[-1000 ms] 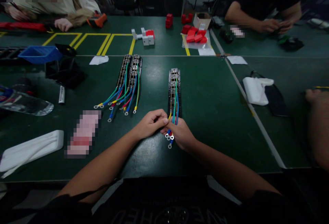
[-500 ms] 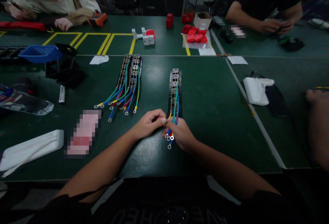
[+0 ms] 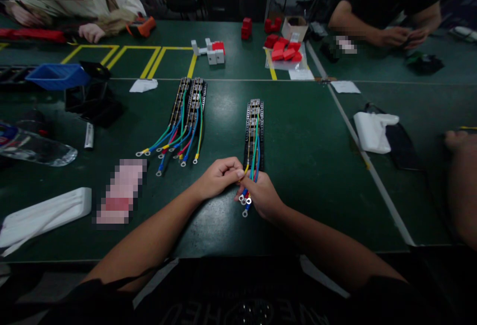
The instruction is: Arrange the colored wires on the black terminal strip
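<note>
A long black terminal strip (image 3: pixel 254 126) lies on the green table in front of me. Green, blue, yellow and red wires run down it to ring terminals (image 3: pixel 245 201) at its near end. My right hand (image 3: pixel 263 193) is closed around the wires just above those rings. My left hand (image 3: pixel 222 177) pinches at the yellow wire (image 3: pixel 246 170) on the bundle's left side, its fingertips meeting the right hand's. Further left lie two similar strips (image 3: pixel 197 96), side by side, with their coloured wires (image 3: pixel 182 141) fanned toward me.
To the left are a blue bin (image 3: pixel 57 76), a marker (image 3: pixel 89 136), a plastic bottle (image 3: pixel 40 146) and a white device with a cable (image 3: pixel 48 215). Red blocks (image 3: pixel 285 50) lie at the back. A white item (image 3: pixel 374 131) is at right. Two people sit opposite; an arm (image 3: pixel 462 181) enters at right.
The left fingertips have shifted slightly right along the yellow wire. The right hand keeps its hold, and the strips stay where they were.
</note>
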`<action>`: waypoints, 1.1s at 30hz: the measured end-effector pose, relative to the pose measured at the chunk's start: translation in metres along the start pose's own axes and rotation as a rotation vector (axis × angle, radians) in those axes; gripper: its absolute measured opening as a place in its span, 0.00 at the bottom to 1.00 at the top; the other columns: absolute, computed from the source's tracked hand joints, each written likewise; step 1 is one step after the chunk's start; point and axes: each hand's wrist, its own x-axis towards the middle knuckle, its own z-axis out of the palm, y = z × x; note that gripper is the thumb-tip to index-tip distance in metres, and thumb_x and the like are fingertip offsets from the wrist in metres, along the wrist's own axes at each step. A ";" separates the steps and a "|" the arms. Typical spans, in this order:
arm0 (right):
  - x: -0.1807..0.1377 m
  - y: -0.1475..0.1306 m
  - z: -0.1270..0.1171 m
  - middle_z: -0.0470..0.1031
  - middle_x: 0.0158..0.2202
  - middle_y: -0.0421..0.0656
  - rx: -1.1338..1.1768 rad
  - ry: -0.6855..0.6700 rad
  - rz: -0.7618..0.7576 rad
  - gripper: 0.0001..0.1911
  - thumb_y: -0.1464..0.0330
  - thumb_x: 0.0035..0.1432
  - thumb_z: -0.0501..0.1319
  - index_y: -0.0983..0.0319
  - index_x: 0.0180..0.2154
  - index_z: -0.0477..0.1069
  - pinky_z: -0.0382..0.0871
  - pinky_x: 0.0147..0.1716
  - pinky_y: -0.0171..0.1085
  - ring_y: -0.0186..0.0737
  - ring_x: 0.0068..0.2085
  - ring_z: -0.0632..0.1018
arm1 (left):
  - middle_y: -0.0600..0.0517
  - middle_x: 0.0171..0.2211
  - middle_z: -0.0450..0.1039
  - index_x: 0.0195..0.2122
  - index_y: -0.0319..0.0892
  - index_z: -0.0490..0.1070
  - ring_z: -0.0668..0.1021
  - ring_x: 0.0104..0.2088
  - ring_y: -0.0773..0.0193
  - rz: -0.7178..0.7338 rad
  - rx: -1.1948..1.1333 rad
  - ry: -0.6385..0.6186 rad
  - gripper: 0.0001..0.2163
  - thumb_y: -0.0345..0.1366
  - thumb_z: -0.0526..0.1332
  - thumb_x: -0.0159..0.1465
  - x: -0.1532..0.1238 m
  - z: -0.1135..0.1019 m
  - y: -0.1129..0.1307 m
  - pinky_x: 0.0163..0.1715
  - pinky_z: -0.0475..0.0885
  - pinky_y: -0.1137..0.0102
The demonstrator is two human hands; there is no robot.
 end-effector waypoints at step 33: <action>0.002 0.000 0.001 0.70 0.15 0.37 0.013 0.006 -0.013 0.13 0.60 0.52 0.64 0.63 0.26 0.67 0.65 0.19 0.31 0.34 0.17 0.74 | 0.54 0.20 0.69 0.29 0.37 0.64 0.73 0.19 0.70 -0.033 -0.025 -0.029 0.12 0.41 0.60 0.63 0.004 0.001 0.004 0.22 0.67 0.76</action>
